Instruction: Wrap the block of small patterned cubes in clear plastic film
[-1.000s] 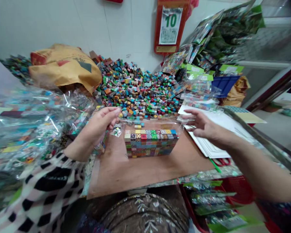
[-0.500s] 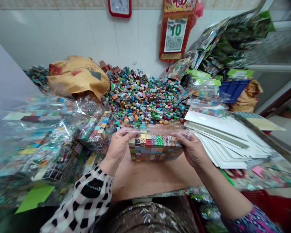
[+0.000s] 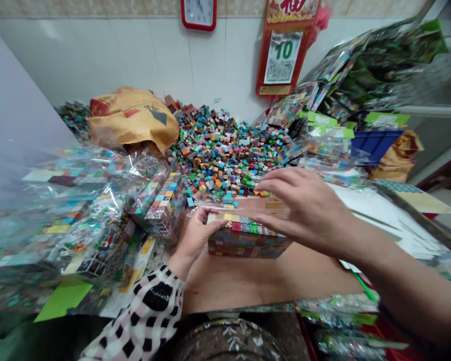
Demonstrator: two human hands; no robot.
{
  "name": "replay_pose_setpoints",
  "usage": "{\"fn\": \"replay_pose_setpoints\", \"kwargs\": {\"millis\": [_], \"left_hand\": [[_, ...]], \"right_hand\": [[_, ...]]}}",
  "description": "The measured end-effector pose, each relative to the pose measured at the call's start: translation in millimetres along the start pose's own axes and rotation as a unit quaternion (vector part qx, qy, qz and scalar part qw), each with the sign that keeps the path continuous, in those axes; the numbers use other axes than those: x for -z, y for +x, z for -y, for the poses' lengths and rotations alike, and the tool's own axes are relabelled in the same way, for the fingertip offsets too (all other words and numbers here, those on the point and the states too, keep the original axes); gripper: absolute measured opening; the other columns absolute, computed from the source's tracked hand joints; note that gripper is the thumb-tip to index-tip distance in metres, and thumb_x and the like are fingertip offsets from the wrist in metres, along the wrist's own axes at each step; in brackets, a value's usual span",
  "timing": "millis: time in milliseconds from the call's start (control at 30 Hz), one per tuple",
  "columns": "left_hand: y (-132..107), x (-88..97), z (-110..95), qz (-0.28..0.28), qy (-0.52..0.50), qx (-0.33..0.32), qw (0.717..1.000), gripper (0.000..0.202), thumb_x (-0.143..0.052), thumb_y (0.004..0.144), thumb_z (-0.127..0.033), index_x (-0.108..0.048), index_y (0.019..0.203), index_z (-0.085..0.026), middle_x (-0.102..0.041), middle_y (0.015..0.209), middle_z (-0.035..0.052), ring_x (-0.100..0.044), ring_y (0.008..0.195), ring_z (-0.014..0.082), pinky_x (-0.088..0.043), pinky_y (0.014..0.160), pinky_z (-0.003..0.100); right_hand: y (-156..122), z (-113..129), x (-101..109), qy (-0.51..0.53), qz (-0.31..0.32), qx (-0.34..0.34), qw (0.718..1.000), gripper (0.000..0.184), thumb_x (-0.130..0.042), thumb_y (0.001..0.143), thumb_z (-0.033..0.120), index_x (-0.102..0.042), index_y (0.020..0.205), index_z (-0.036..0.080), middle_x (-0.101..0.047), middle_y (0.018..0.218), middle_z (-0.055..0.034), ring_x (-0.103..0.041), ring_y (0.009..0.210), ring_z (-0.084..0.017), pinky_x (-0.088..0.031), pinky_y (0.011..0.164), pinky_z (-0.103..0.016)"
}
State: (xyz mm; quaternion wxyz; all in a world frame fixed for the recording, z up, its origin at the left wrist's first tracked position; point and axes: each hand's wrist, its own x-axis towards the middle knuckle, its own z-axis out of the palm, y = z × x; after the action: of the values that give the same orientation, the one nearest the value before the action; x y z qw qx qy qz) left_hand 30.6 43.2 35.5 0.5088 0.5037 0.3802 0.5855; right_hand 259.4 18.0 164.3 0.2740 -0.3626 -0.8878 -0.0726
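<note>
A rectangular block of small coloured cubes (image 3: 244,239), wrapped in a clear plastic bag, rests on a brown board (image 3: 255,281). My left hand (image 3: 195,238) grips the block's left end, fingers curled round it. My right hand (image 3: 304,208) reaches across above the block with fingers stretched out, fingertips at the bag's open top (image 3: 233,204); whether they pinch the plastic I cannot tell.
A big heap of loose coloured cubes (image 3: 229,150) lies behind the board. Bagged cube blocks (image 3: 78,210) pile up at the left, a tan sack (image 3: 133,120) behind them. White card sheets (image 3: 394,225) and a blue bin (image 3: 376,145) are at the right.
My right hand left the block's right end and swung over its top toward the left. The left hand stays on the left end. The block has tilted slightly.
</note>
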Motion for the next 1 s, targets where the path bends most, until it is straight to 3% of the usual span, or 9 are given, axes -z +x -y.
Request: {"fn": "replay_pose_setpoints", "kwargs": {"millis": [167, 300, 400, 533, 600, 667, 800, 900, 1000], "left_hand": [[0.4, -0.4, 5.0, -0.018, 0.003, -0.005, 1.000, 0.039, -0.083, 0.063, -0.033, -0.063, 0.094, -0.018, -0.068, 0.096, 0.0022, -0.060, 0.092, 0.0182, -0.046, 0.086, 0.030], [1.0, 2.0, 7.6, -0.013, 0.015, -0.014, 1.000, 0.037, -0.083, 0.064, -0.034, -0.063, 0.090, -0.017, -0.066, 0.094, 0.0033, -0.058, 0.092, 0.0191, -0.045, 0.084, 0.029], [0.0, 5.5, 10.4, -0.009, 0.027, -0.027, 0.999, 0.035, -0.083, 0.065, -0.031, -0.062, 0.090, -0.018, -0.063, 0.093, 0.0018, -0.057, 0.094, 0.0185, -0.043, 0.085, 0.028], [-2.7, 8.8, 18.6, 0.005, 0.036, -0.030, 0.999, 0.033, -0.085, 0.064, -0.028, -0.062, 0.086, -0.019, -0.062, 0.091, 0.0007, -0.056, 0.090, 0.0171, -0.042, 0.083, 0.027], [-3.8, 8.5, 22.0, 0.015, 0.028, -0.029, 0.999, 0.033, -0.083, 0.067, -0.030, -0.062, 0.091, -0.019, -0.063, 0.095, 0.0014, -0.057, 0.093, 0.0182, -0.043, 0.085, 0.029], [-4.8, 7.7, 23.0, 0.025, 0.022, -0.037, 0.999, 0.035, -0.081, 0.070, -0.031, -0.062, 0.098, -0.021, -0.064, 0.103, 0.0030, -0.057, 0.100, 0.0201, -0.042, 0.091, 0.032], [-6.9, 8.3, 18.0, 0.055, 0.051, -0.036, 0.997, 0.039, -0.083, 0.067, -0.029, -0.063, 0.100, -0.021, -0.064, 0.104, 0.0042, -0.057, 0.103, 0.0225, -0.042, 0.093, 0.034], [-8.6, 10.7, 12.2, 0.071, 0.060, -0.015, 0.996, 0.037, -0.082, 0.067, -0.028, -0.062, 0.097, -0.021, -0.063, 0.097, 0.0031, -0.057, 0.095, 0.0212, -0.043, 0.087, 0.034], [-9.5, 12.7, 8.1, 0.069, 0.056, -0.003, 0.996, 0.039, -0.082, 0.066, -0.028, -0.061, 0.097, -0.021, -0.061, 0.095, 0.0020, -0.056, 0.093, 0.0203, -0.043, 0.086, 0.033]], "right_hand": [[65.4, 37.6, -20.9, -0.059, 0.163, 0.045, 0.984, 0.022, -0.062, 0.089, 0.037, -0.066, 0.094, 0.016, -0.065, 0.095, -0.0101, -0.059, 0.085, -0.022, -0.038, 0.066, -0.030], [88.9, 54.4, -37.4, -0.087, 0.285, -0.011, 0.955, 0.019, -0.054, 0.091, 0.023, -0.067, 0.080, 0.016, -0.067, 0.082, -0.0082, -0.055, 0.070, -0.017, -0.027, 0.055, -0.029], [92.7, 45.1, -41.0, -0.025, 0.264, -0.064, 0.962, 0.025, -0.050, 0.094, 0.030, -0.063, 0.076, 0.018, -0.062, 0.072, -0.0034, -0.046, 0.060, -0.014, -0.022, 0.053, -0.028], [92.5, 26.0, -38.3, 0.056, 0.181, -0.108, 0.976, 0.031, -0.044, 0.098, 0.035, -0.055, 0.074, 0.019, -0.056, 0.070, -0.0005, -0.041, 0.060, -0.012, -0.025, 0.055, -0.027], [92.3, 24.8, -36.7, 0.075, 0.171, -0.106, 0.977, 0.025, -0.054, 0.093, 0.044, -0.056, 0.084, 0.020, -0.058, 0.075, 0.0000, -0.044, 0.063, -0.013, -0.026, 0.055, -0.026], [91.9, 28.9, -37.5, 0.063, 0.211, -0.091, 0.971, 0.032, -0.068, 0.081, 0.049, -0.057, 0.090, 0.021, -0.059, 0.075, 0.0009, -0.044, 0.062, -0.013, -0.025, 0.054, -0.026], [92.5, 36.0, -42.6, 0.029, 0.282, -0.069, 0.957, 0.024, -0.061, 0.086, 0.036, -0.057, 0.068, 0.020, -0.051, 0.059, 0.0025, -0.036, 0.053, -0.011, -0.022, 0.052, -0.028], [98.1, 31.3, -37.4, 0.072, 0.246, -0.086, 0.963, 0.023, -0.056, 0.087, 0.026, -0.058, 0.065, 0.019, -0.051, 0.059, 0.0022, -0.039, 0.055, -0.011, -0.024, 0.054, -0.028], [104.4, 24.8, -22.4, 0.107, 0.158, -0.128, 0.973, 0.020, -0.053, 0.089, 0.022, -0.060, 0.071, 0.017, -0.052, 0.061, 0.0024, -0.041, 0.057, -0.011, -0.028, 0.057, -0.027]]}}
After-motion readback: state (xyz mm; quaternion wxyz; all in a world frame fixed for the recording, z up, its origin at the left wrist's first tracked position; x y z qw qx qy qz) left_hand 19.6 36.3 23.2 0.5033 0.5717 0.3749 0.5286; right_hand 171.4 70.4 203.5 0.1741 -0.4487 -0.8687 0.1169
